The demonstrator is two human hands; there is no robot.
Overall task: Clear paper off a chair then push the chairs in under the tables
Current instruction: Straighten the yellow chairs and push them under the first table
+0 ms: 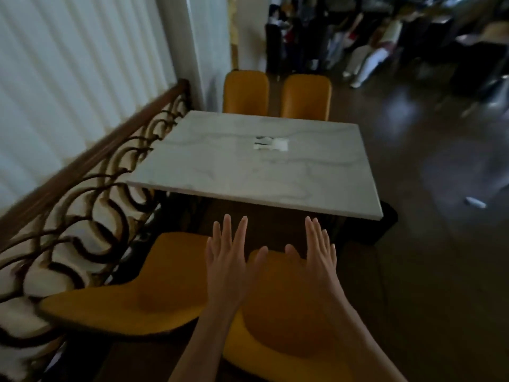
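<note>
- Left to right, four yellow chairs are showing: the near-left chair is sitting pulled out by the railing, two far ones tucked in.
- The left hand and right hand, fingers flat and spread, holding nothing, are hovering over the near-right chair.
- The paper, possibly the cleared sheet, is lying on the counter; two pushes remain.

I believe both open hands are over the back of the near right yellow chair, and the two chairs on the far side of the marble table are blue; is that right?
Not quite: the head view shows the two far chairs are yellow, not blue. The rest holds: the left hand and right hand are open over the near right chair by the marble table.
</note>
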